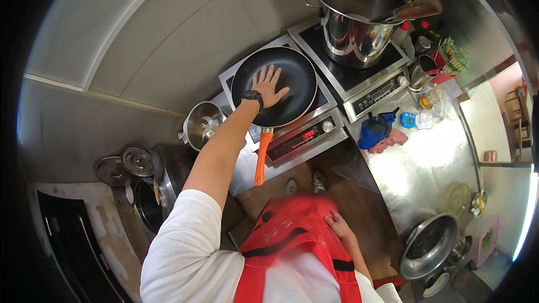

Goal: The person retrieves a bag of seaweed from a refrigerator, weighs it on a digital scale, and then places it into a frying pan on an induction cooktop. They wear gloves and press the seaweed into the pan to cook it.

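Note:
A black frying pan with an orange handle sits on an induction cooker whose display is lit red. My left hand, a dark watch at its wrist, is spread palm down over the inside of the pan; whether it touches the surface I cannot tell. It holds nothing. My right hand rests low against the red apron at my body, its fingers partly bent and nothing visible in it.
A tall steel stockpot with a wooden-handled tool stands on a second cooker. Left of the pan is a steel pot. The steel counter at right bears a blue cloth, a blue timer, jars and a metal bowl.

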`<state>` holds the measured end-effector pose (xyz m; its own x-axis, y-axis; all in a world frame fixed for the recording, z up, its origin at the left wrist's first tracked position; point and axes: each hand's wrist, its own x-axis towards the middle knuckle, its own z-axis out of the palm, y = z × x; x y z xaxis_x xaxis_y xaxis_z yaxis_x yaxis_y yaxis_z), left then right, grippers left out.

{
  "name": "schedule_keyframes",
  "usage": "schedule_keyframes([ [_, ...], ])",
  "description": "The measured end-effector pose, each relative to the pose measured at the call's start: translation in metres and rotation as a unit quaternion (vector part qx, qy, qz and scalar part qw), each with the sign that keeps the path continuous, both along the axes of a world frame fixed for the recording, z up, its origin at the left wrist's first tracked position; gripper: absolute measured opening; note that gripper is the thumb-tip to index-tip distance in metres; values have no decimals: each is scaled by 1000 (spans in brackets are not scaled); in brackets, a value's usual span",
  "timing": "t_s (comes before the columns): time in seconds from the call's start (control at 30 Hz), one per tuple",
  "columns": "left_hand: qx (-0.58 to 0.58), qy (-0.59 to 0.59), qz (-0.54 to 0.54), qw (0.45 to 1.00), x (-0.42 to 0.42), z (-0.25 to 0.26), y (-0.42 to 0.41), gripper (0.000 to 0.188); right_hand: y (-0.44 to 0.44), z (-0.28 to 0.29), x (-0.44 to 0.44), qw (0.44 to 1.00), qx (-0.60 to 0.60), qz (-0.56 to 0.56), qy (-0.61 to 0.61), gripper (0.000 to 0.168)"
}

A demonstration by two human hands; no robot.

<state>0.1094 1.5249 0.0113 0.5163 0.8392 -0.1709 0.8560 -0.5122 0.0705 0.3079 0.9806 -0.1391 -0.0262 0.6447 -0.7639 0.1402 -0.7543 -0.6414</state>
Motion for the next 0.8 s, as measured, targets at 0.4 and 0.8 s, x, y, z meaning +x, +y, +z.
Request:
schedule_keyframes([
  [0.4, 2, -21, -20, 1000, 1, -10, 11, 92, 22, 31, 6, 994, -46, -85, 41, 75],
  [0.8, 1, -101, 0, 995, 5, -23, 16, 73, 33, 26, 9, 993, -50, -86, 65, 74],
])
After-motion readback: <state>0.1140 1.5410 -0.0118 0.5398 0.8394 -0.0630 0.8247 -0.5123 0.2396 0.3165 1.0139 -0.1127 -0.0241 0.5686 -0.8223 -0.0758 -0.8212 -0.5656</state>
